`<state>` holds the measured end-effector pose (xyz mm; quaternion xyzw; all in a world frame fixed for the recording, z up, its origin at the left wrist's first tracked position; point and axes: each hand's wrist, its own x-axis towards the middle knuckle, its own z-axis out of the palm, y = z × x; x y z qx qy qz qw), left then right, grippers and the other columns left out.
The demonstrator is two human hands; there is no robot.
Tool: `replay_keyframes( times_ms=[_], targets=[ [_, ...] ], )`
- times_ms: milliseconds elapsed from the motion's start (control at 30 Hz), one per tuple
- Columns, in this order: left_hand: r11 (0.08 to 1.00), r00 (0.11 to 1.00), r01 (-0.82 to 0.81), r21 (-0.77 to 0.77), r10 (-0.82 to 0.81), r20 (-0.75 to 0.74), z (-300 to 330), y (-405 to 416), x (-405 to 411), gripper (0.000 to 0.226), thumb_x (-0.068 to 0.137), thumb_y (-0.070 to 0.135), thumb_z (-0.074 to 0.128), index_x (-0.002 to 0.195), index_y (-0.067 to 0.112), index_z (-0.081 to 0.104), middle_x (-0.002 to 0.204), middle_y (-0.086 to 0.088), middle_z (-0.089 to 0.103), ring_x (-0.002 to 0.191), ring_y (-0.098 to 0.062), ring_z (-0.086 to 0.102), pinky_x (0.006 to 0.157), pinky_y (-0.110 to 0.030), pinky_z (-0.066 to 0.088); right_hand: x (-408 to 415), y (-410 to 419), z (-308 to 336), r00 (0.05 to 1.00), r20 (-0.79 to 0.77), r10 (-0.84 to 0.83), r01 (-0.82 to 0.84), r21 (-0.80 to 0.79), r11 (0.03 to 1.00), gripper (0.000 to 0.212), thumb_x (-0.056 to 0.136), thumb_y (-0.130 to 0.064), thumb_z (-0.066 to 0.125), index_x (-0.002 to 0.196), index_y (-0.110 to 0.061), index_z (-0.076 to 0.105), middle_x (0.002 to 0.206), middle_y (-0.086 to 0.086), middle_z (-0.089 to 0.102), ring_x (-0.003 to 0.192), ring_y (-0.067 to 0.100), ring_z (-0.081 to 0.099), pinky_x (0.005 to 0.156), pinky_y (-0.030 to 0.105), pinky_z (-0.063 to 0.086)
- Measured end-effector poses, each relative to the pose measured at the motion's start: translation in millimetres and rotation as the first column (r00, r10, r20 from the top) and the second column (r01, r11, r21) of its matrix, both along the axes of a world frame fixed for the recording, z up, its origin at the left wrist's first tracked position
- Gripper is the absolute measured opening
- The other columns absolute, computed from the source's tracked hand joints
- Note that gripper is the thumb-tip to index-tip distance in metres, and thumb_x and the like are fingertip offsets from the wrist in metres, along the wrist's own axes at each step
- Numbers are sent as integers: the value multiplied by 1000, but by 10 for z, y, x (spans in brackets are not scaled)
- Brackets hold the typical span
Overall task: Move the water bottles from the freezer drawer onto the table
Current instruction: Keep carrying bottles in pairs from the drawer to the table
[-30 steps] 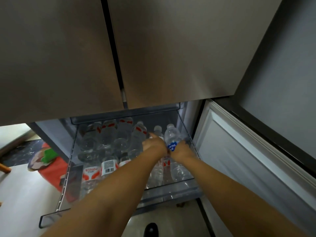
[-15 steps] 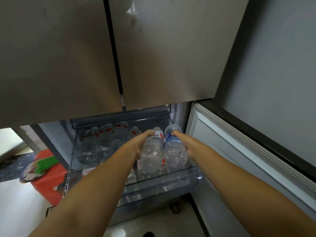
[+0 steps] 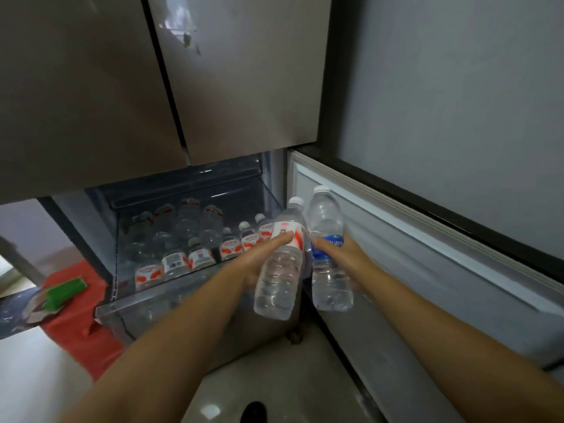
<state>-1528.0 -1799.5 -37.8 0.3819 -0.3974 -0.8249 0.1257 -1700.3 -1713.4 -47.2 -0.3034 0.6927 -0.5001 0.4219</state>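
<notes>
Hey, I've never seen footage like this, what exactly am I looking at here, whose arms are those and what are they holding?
There is no machine here. The picture comes from a wide-angle camera worn on a person's head, looking forward and down, so the two bare arms reaching in from the bottom are the wearer's own. The left hand grips a clear water bottle with a red-and-white label. The right hand grips a clear bottle with a blue label. Both bottles are lifted in the air in front of an open freezer drawer, where more bottles remain. Above are the closed fridge doors. At the left, low down, lie something red and a green object; I cannot tell what they are.
</notes>
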Motion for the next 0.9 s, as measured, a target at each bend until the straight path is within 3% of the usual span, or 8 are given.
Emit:
replay_keyframes(
  times_ms=[67,167,267,367,433,567,733,900],
  targets=[
    [974,992,9,-226,19,123,-73,222,-77,43,78,32,73,114,14,58,92,-11,73,79,-25,70,71,-38,59,27,318,-98,993,-109,-38,36,-25,999,55,76,-36,77,122,-18,53,108,4,67,93,18,66,77,32,55],
    [844,962,150,-515,-5,272,-293,426,-178,47,81,33,71,122,17,54,112,-7,67,99,-27,65,88,-42,54,57,746,-280,971,-213,-104,109,9,994,50,76,-32,78,114,-19,49,105,2,64,89,15,64,72,25,51],
    [721,933,270,-638,-31,359,-512,573,-298,56,76,38,75,122,22,48,109,3,60,94,-13,61,77,-24,49,88,1136,-466,940,-275,-202,228,64,972,52,75,-33,78,114,-21,47,102,-3,61,89,15,62,69,23,46],
    [688,943,303,-659,-116,312,-710,731,-423,52,74,37,77,115,24,48,100,9,61,82,2,57,60,-11,44,207,1562,-632,897,-257,-358,388,73,919,50,75,-28,78,115,-20,48,99,-3,61,84,11,60,62,17,43],
    [664,936,347,-662,-193,296,-832,824,-473,54,73,36,77,116,23,47,95,13,60,81,1,59,52,-7,45,311,1808,-708,854,-231,-467,490,50,871,36,76,-20,78,100,-24,51,90,-5,61,75,4,59,55,11,44],
    [548,865,494,-676,-387,319,-1004,1166,-634,51,72,40,77,111,31,45,93,17,60,81,3,60,53,-7,43,543,2404,-845,718,-269,-642,677,55,734,32,77,-16,76,76,-29,47,76,-6,60,67,6,59,49,6,44],
    [308,700,646,-698,-604,380,-1094,1978,-799,59,65,58,72,114,39,44,93,23,57,84,-1,58,62,-17,42,890,3303,-919,540,-280,-793,837,83,541,46,76,-17,77,108,-18,43,85,-9,55,69,2,55,55,11,45],
    [47,485,683,-729,-775,405,-1029,3104,-903,59,63,63,70,109,39,42,92,21,56,81,0,56,63,-21,42,1333,4358,-918,330,-314,-890,944,100,314,56,78,-26,76,122,-16,43,100,-2,58,87,13,60,76,27,51]
  ],
)
